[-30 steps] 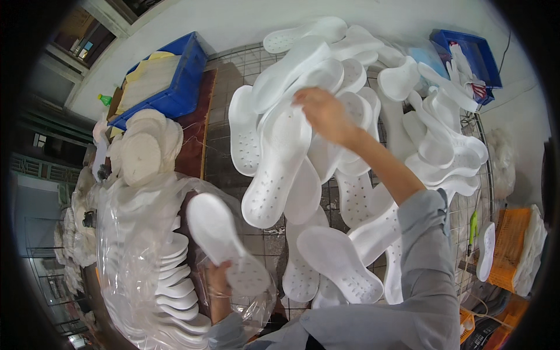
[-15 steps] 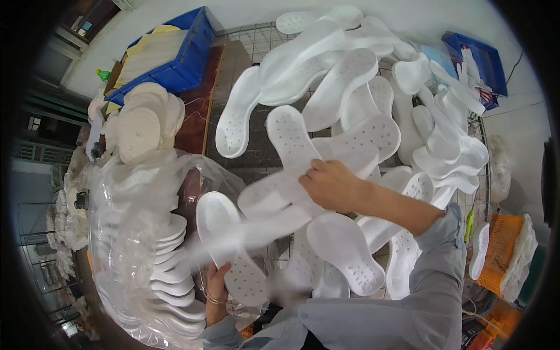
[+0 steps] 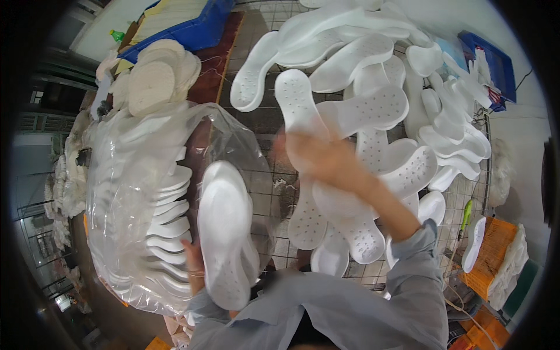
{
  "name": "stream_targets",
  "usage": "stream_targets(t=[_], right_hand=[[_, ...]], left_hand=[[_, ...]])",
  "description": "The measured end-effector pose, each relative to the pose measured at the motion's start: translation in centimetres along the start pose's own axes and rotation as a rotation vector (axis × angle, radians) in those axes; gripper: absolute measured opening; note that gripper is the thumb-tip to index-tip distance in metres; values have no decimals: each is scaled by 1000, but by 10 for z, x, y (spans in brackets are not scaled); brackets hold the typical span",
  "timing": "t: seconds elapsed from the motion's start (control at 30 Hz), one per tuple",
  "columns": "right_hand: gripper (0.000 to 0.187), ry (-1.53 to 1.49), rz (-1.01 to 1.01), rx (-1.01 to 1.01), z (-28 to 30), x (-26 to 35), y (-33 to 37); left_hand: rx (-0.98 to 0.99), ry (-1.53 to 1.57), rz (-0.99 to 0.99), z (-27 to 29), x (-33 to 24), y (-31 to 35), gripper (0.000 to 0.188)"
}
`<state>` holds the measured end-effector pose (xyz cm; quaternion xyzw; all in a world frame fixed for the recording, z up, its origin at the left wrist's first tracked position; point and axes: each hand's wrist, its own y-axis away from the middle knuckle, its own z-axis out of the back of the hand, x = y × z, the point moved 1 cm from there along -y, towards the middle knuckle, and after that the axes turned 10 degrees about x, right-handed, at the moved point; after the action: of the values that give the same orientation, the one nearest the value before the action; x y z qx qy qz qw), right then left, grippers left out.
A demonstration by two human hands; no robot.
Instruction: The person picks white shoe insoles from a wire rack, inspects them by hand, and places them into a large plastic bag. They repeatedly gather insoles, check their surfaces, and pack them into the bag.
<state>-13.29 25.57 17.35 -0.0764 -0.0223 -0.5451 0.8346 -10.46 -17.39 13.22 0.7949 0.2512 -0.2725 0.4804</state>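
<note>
Left hand [image 3: 193, 269] grips a white insole [image 3: 224, 239] from underneath, at its lower left edge; only part of the hand shows beside it. Insole lies lengthwise, toe end up, over the mouth of a clear plastic bag [image 3: 134, 175]. Bag holds a stack of more white insoles [image 3: 169, 216], edges fanned along its right side.

Right hand [image 3: 318, 154] is motion-blurred above the pile; it lies against a perforated white insole [image 3: 297, 108], but whether the fingers are closed on it cannot be told. Grey sleeve [image 3: 417, 262] runs back from this hand to the lower edge.

Under and around the right hand: a loose heap of perforated white insoles [image 3: 373, 111] on a wire-mesh table [image 3: 262, 175], overlapping at all angles, reaching to the top and right of the view.

Further out, upper left: a stack of cream-coloured insoles [image 3: 154, 81] just beside the bag, with a blue crate [image 3: 192, 32] behind it. Upper right: a second blue crate [image 3: 496, 64] near the heap's edge. Lower right: an orange crate [image 3: 493, 256], with a single white insole [image 3: 475, 245] standing upright against it.
</note>
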Motion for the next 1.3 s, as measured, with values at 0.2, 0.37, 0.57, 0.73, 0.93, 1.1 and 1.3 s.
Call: stream_targets(t=[0.2,0.37,0.57,0.73,0.93,1.1,1.3], right_hand=[[80,122,-574,529,-18,-139,45],[56,-1878,-1039,-270,25,-94,127],[62,-2383,-373,-520,33,20,87],[59,-1223,-569,141,20,95,56],[51,-467,-903,-59,-89,-26,-37],[45,-772,-719,-3,-59,-42,-57],[40,-1062,-197,341,-10,-83,-31]], left_hand=[[-240,-59,78,23,85,7,40],[-192,233,61,61,27,8,58],[73,-224,148,-14,71,-29,64],[3,-222,-108,-35,84,-80,56],[129,98,34,6,63,-44,58],[219,514,192,-9,43,-42,62],[521,176,414,-13,18,-65,57]])
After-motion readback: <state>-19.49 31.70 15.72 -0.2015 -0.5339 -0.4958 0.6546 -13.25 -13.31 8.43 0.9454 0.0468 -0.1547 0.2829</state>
